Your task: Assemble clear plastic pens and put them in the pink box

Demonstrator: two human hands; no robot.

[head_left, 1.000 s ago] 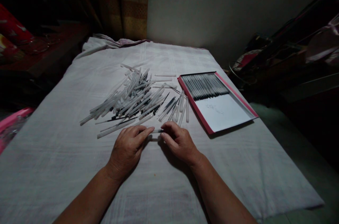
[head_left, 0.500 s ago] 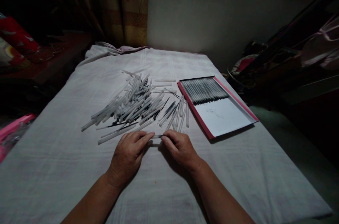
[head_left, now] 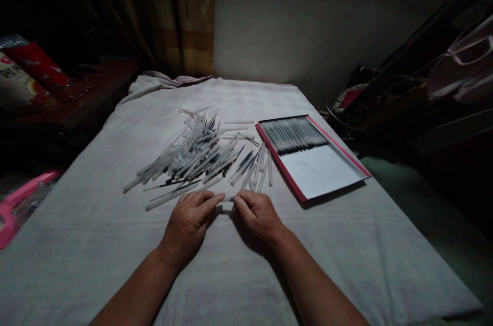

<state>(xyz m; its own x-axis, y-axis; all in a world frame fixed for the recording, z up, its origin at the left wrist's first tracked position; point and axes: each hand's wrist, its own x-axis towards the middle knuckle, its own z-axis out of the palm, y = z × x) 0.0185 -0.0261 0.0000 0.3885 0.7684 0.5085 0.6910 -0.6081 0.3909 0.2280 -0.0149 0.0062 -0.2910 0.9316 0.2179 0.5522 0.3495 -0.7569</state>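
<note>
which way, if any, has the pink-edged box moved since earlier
No: against the cloth under it, the box has kept its place; only the view shifted.

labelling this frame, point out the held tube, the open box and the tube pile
held tube (head_left: 228,199): head view, visible middle
open box (head_left: 332,172): head view, bare white floor
tube pile (head_left: 195,151): head view, middle

One view was examined, from a camera worn on the person's head. It looks forward and down from above the near side of the surface (head_left: 227,290). The forearms (head_left: 134,287) enter from the bottom edge; the left hand (head_left: 187,221) and right hand (head_left: 260,214) sit below centre, nearest the lens. The pen pile (head_left: 188,154) and box (head_left: 280,164) fall at middle range. The curtain (head_left: 194,13) and wall (head_left: 269,33) bound the far side. Coverage is wide, including floor (head_left: 389,177) at right.
</note>
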